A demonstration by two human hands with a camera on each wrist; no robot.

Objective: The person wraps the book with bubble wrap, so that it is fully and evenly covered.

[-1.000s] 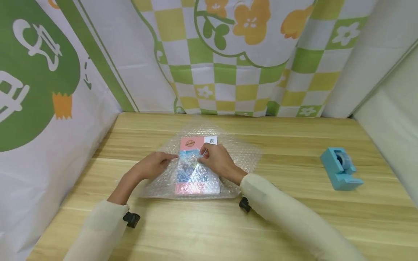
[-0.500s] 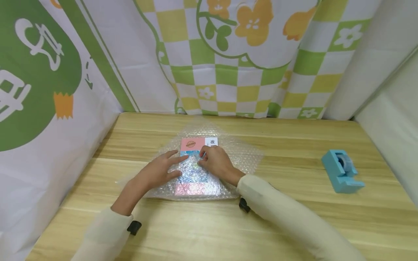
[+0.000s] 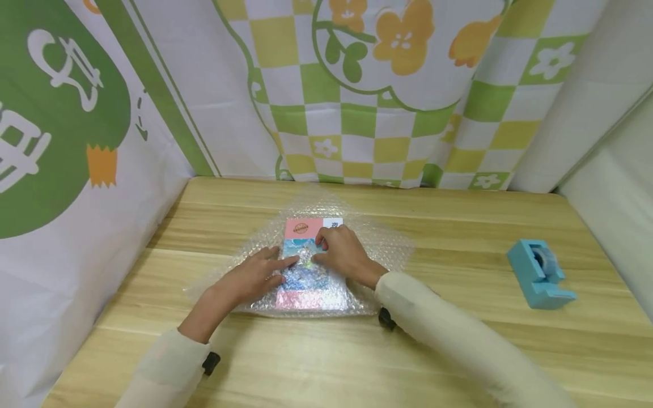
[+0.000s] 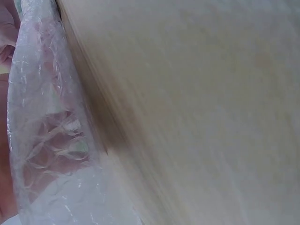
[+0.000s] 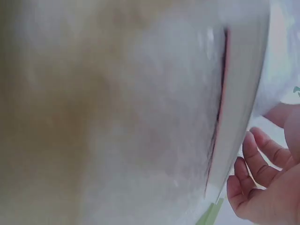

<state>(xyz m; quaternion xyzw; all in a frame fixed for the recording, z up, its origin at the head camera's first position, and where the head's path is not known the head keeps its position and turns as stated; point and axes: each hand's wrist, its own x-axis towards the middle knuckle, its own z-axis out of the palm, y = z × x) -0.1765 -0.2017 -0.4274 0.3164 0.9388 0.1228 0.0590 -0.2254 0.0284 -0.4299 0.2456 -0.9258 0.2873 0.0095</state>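
A book (image 3: 301, 229) with a pink, blue and white cover lies on a sheet of bubble wrap (image 3: 385, 243), whose near flap is folded up over the cover. My left hand (image 3: 250, 277) rests on this flap with its fingers spread. At the middle of the cover, my right hand (image 3: 348, 253) pinches the flap's tip between thumb and curled fingers. The right wrist view has the book's page edge (image 5: 240, 89) beside the curled fingers of the right hand (image 5: 267, 176). Wrinkled bubble wrap (image 4: 51, 145) partly covers the hand in the left wrist view.
A blue tape dispenser (image 3: 541, 275) with a roll of clear tape stands at the right of the wooden table (image 3: 449, 221). Patterned cloth (image 3: 357, 124) hangs along the table's back edge, and another printed sheet (image 3: 153, 153) borders the left side.
My left hand has moved right, from the flap's left side onto the wrap over the cover, and its fingers have spread. The right hand has kept its grip at the cover's middle.
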